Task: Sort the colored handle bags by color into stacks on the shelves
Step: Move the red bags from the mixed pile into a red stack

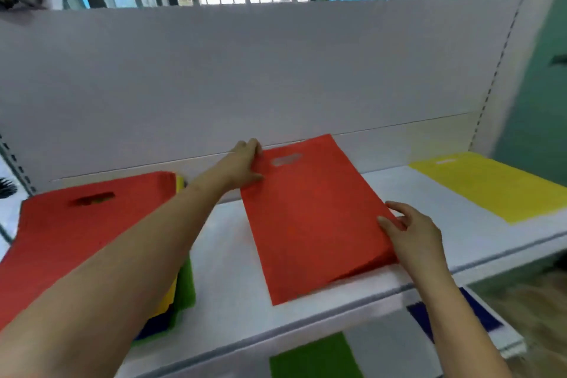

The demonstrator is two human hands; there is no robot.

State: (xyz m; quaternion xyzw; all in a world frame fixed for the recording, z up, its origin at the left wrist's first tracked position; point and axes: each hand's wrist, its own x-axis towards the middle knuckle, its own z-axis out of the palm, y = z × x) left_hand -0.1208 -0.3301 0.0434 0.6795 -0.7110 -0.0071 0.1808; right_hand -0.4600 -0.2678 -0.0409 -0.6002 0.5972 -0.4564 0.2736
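Centrally, head view: red handle bag (313, 218) lies flat on white shelf (429, 242). Left hand (244, 163) pinches its top-left corner beside handle cutout; right hand (411, 232) grips its right edge, fingers (395, 209) curled on top. Mixed pile (86, 230), red uppermost, left. Yellow bag (491, 184) right. Green bag (313, 356) and blue bag (478, 313) on lower shelf (389, 344).
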